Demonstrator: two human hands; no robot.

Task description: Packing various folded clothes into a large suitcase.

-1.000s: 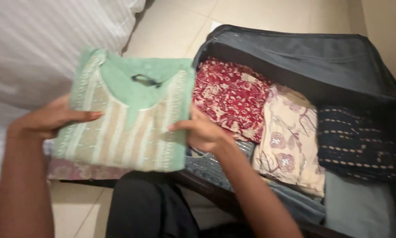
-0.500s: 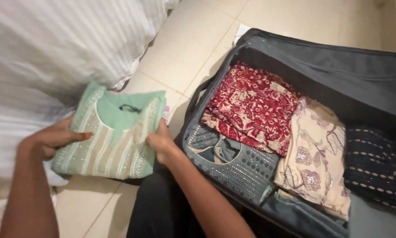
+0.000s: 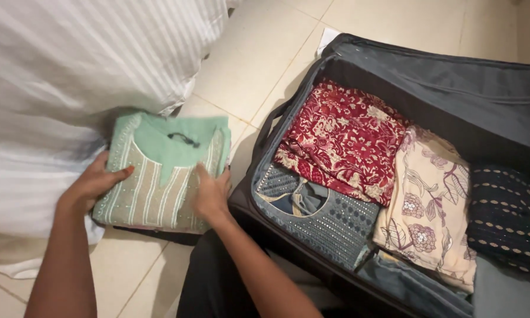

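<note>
While both hands are on it, the green top sits folded on a small stack on the floor, between the white bedding and the open suitcase. Left hand clamps the left edge, thumb on top. Right hand lies flat on the right side, fingers spread, pressing more than gripping.

Looks like light, soft cotton, so I'd guess it flops and unfolds if you grab one corner. Best bet is holding both side edges or sliding palms underneath. The embroidery probably gives a bit of grip, nothing fragile.

Suitcase already has a red floral piece, a grey one, a cream floral and a navy dotted one side by side.
</note>
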